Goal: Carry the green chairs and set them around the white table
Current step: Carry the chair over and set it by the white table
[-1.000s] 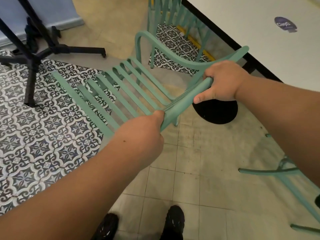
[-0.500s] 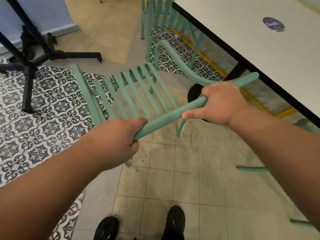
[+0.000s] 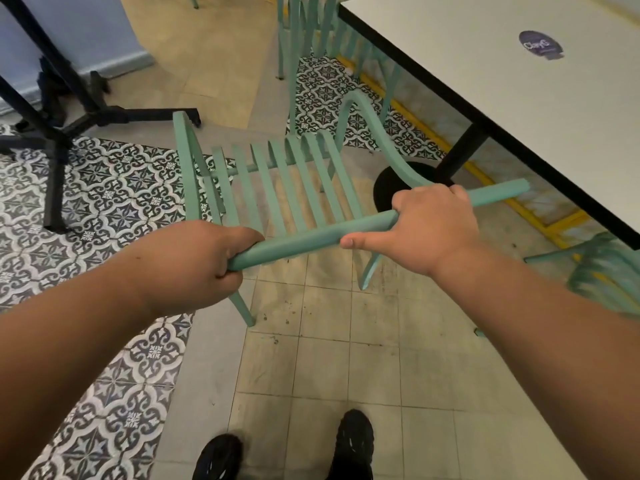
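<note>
Both hands gripping green chair, table sticker lettering blurred

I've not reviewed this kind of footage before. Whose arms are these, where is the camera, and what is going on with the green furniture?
The camera is worn on a person's head, looking forward and down, so the arms are the wearer's own. The left hand and right hand both grip the top rail of a green chair, seen from behind and above. To the right is the white table, bearing a round dark sticker. Another green chair stands by it further off. The wearer's black shoes show below.
</note>
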Tool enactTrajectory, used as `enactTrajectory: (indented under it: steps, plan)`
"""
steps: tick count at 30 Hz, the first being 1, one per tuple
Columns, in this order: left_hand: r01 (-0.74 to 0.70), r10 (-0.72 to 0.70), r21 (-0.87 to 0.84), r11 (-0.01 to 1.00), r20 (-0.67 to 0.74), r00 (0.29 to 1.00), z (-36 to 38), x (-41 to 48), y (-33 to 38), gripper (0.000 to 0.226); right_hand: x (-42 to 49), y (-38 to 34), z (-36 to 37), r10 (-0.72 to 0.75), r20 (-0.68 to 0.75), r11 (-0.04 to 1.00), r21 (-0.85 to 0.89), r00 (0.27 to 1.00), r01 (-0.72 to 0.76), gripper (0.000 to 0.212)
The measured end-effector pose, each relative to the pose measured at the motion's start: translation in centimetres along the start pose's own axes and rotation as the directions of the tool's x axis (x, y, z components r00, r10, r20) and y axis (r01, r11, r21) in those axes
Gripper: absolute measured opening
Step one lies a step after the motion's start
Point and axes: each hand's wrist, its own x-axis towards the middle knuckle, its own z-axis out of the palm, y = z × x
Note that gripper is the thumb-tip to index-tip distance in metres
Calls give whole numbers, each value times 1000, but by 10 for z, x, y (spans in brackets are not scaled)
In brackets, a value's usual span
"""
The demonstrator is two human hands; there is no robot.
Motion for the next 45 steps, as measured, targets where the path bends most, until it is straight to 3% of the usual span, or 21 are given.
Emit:
enactTrajectory:
  steps: [11, 17, 20, 24, 28, 31, 35, 45]
  plan:
    - [-13, 12, 99, 995, 8, 1000, -5, 3, 1, 10, -14, -1, 0, 42, 16, 999, 4, 999, -42, 101]
    - [118, -124, 269, 956, 6, 992, -6, 5, 18, 7, -14, 9, 2, -14, 8, 999, 33, 1000, 14, 92]
    - [139, -130, 146, 980, -67, 989, -2, 11, 42, 15, -12, 27, 1, -78, 26, 990, 119, 997, 75, 93]
    - [33, -29, 47, 998, -90, 996, 6, 41, 84, 24, 3, 69, 1, -74, 13, 982, 176, 997, 71, 113]
    - [31, -31, 71, 997, -14, 999, 9, 77, 104, 17, 16, 111, 0, -19, 120, 986, 164, 993, -1, 116]
    - [51, -49, 102, 994, -18, 999, 9, 86, 109, 25, 17, 117, 3, -5, 173, 996, 87, 985, -10, 114]
    - [70, -64, 129, 989, -52, 997, 8, 85, 106, 29, 19, 113, 6, 32, 151, 999, -4, 988, -32, 103]
    - [43, -36, 155, 987, -45, 998, 7, 79, 100, 20, 8, 107, 3, 61, 188, 998, 21, 980, -66, 104]
